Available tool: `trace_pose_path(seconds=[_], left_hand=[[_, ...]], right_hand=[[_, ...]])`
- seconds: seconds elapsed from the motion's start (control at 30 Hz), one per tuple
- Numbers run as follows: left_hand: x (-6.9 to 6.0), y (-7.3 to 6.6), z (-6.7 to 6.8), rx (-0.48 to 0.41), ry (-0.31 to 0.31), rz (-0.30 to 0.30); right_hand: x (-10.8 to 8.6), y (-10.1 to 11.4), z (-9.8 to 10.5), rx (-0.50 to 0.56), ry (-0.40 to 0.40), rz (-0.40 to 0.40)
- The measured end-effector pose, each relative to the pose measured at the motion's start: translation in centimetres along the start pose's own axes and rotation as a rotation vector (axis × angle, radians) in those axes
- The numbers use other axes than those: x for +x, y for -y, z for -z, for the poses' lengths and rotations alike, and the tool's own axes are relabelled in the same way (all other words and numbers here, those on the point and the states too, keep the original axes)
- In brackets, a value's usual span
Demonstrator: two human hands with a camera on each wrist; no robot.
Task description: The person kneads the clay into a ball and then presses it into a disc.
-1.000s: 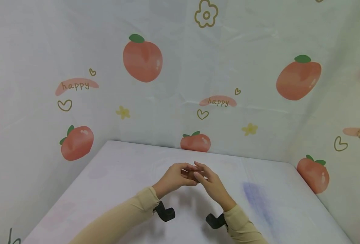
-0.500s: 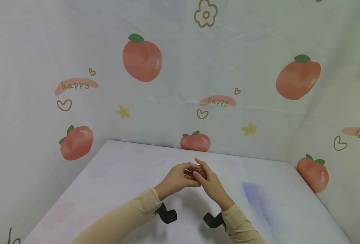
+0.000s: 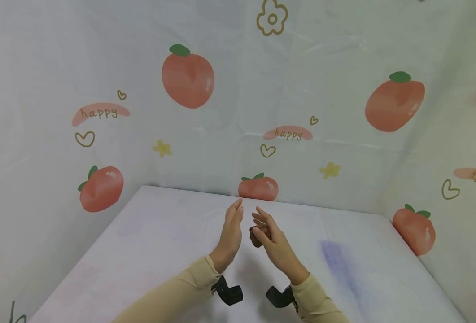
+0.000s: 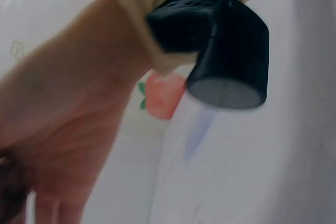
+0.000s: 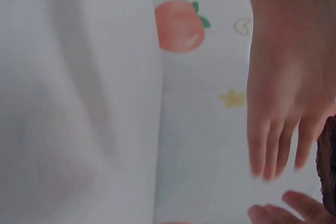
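Observation:
A dark brown lump with a rough surface (image 3: 255, 238) is held in my right hand (image 3: 280, 251) above the table, between thumb and curled fingers. To its left stands my left hand (image 3: 229, 233), fingers straight and pointing up and away, apart from the lump. The right wrist view has the left hand (image 5: 289, 72) with its fingers extended, and the brown lump (image 5: 327, 166) cut off by the right edge. In the left wrist view, the right hand (image 4: 73, 119) is blurred, with the dark lump (image 4: 10, 187) at the left edge.
Both hands are above a white table (image 3: 173, 224) with a purple smear (image 3: 340, 264) on its right side. A white cloth wall (image 3: 238, 103) printed with red fruit and hearts borders the table. Black cameras (image 3: 229, 292) hang under both wrists.
My left hand has come away from the lump and moved slightly left, its fingers now straight instead of curled. The right hand has stayed nearly in place, still holding the lump.

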State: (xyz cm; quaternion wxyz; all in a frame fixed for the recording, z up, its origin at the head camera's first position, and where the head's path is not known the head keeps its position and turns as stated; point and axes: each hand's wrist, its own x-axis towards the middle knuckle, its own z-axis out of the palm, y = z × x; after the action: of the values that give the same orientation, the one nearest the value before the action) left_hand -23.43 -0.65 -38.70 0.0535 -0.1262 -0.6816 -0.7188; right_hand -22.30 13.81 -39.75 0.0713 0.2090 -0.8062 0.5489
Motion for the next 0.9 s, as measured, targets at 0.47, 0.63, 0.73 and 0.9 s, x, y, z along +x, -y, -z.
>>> trace_pose_path(seconds=[0.47,0.63,0.73,0.9], left_hand=[[-3.2,0.3,-3.2,-0.129,0.060,0.042],[-3.0,1.2,-2.3,-0.062,0.044,0.013],[-2.9,2.0,-1.6,0.026,0.092,-0.001],[-4.3,2.1,-1.7,0.030,0.243,-0.088]], right_hand=[[-0.5,0.9,-1.8,0.299,0.078,-0.149],[-1.6,1.8,-2.0,0.354,0.180,-0.243],[-1.8,2.7,-1.7,0.454,0.218,-0.241],[-0.8,2.7,-1.7,0.495,0.079,-0.213]])
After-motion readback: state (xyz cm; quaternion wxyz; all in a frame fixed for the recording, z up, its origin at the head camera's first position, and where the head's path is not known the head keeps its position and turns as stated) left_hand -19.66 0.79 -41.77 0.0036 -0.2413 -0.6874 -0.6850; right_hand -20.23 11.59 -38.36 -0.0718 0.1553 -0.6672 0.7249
